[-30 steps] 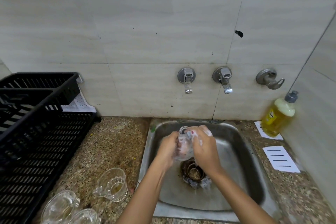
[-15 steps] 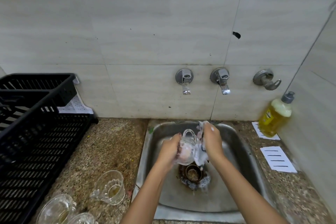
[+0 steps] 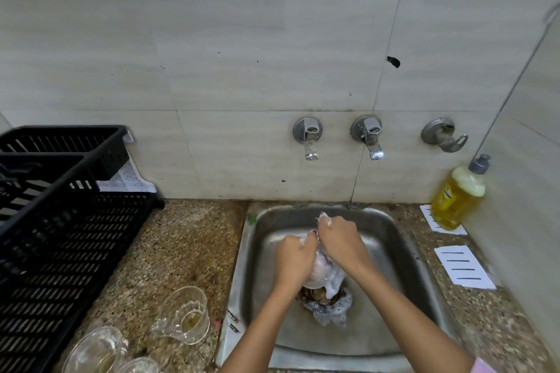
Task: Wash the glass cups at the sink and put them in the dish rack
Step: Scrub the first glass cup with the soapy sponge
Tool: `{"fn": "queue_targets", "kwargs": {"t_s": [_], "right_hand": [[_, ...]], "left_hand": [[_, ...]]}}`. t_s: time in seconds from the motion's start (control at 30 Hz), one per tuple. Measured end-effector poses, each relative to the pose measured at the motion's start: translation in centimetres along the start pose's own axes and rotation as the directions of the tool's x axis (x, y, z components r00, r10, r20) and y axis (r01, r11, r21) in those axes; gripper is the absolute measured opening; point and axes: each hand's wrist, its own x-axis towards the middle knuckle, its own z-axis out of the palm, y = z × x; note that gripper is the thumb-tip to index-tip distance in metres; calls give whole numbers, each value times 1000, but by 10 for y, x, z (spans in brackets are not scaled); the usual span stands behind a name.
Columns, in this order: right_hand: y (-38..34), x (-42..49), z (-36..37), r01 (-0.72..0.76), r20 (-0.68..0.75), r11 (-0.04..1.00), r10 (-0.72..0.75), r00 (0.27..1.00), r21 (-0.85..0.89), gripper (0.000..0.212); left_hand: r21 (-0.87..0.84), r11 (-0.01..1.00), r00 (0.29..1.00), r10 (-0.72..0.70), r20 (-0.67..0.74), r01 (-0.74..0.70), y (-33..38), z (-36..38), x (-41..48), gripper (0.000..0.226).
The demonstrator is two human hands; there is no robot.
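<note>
Over the steel sink (image 3: 403, 254) my left hand (image 3: 293, 260) grips a soapy glass cup (image 3: 318, 274), mostly hidden between my hands. My right hand (image 3: 341, 241) is closed on a sudsy cloth or scrubber (image 3: 335, 280) pressed against the cup. Three more glass cups stand on the granite counter at the lower left: one with a handle (image 3: 185, 315) and two at the frame's bottom edge (image 3: 95, 351), (image 3: 138, 366). The black dish rack (image 3: 60, 239) fills the left side.
Two taps (image 3: 307, 138), (image 3: 369, 136) and a third fitting (image 3: 444, 135) stick out of the tiled wall above the sink. A yellow dish soap bottle (image 3: 459, 194) stands at the right on paper sheets (image 3: 465, 266). Foam lies around the drain (image 3: 328, 307).
My right hand has shifted back down over the cup after lifting the cloth toward the sink's far edge. The left hand has turned the cup so its handle no longer shows.
</note>
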Motion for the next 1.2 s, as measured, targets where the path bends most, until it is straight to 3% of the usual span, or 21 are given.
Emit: {"fn": "queue_targets", "kwargs": {"t_s": [0.13, 0.27, 0.33, 0.4, 0.47, 0.5, 0.53, 0.6, 0.67, 0.77, 0.83, 0.9, 0.97, 1.0, 1.03, 1.1, 1.2], "right_hand": [[5, 3, 0, -62, 27, 998, 62, 998, 4, 48], [2, 5, -5, -83, 25, 995, 82, 996, 48, 48], [-2, 2, -6, -56, -20, 996, 58, 998, 66, 53], [-4, -1, -4, -25, -76, 997, 30, 997, 70, 58], [-5, -3, -1, -11, -128, 996, 22, 992, 89, 58], [-4, -4, -1, -21, -153, 993, 39, 987, 120, 57], [-3, -4, 0, -31, -176, 986, 60, 983, 163, 57], [-2, -5, 1, -26, -221, 968, 83, 972, 249, 56], [-1, -5, 0, 31, -275, 960, 49, 960, 280, 54], [0, -1, -9, 45, -181, 922, 27, 983, 384, 45], [5, 9, -18, -57, -91, 828, 129, 987, 558, 32], [7, 19, -24, -148, -70, 710, 268, 961, 689, 30], [4, 21, -27, -143, -69, 587, 324, 944, 797, 29], [-1, 18, -27, -90, -104, 580, 292, 951, 810, 26], [-6, 13, -26, -16, -159, 622, 224, 962, 783, 23], [-12, 1, -18, 178, -254, 756, -16, 967, 630, 18], [-2, -13, -4, 450, -201, 846, -406, 892, 286, 24]], "left_hand": [[26, 999, 998, 39, 47, -41, 0, -1, 2, 53], [-124, 989, 996, 88, 30, -84, -6, -4, 7, 54], [-227, 967, 986, 84, -141, -115, -7, 1, 2, 59], [-291, 947, 932, 26, -361, -139, -10, 9, -5, 60], [-334, 928, 873, -20, -487, -165, -6, 16, -13, 43], [-419, 897, 870, -90, -484, -141, -2, 18, -17, 25], [-528, 847, 878, -208, -431, -59, 3, 20, -19, 24], [-750, 639, 885, -434, -171, 169, 9, 25, -21, 49], [-840, 469, 904, -423, 57, 273, 10, 25, -18, 34], [-830, 366, 884, -369, 286, 421, 8, 11, -13, 19], [-813, 328, 865, -325, 382, 482, 0, 3, -10, 10], [-786, 424, 892, -259, 371, 450, -7, 0, -7, 27], [-663, 671, 941, -182, 286, 331, -16, 3, -3, 65], [-565, 783, 956, -126, 266, 260, -17, 5, -3, 70], [-467, 865, 968, -78, 238, 185, -17, 6, -2, 69], [-369, 927, 985, -2, 175, 68, -20, 6, 2, 63], [-282, 958, 989, 81, 126, -43, -19, -2, 7, 52]]}}
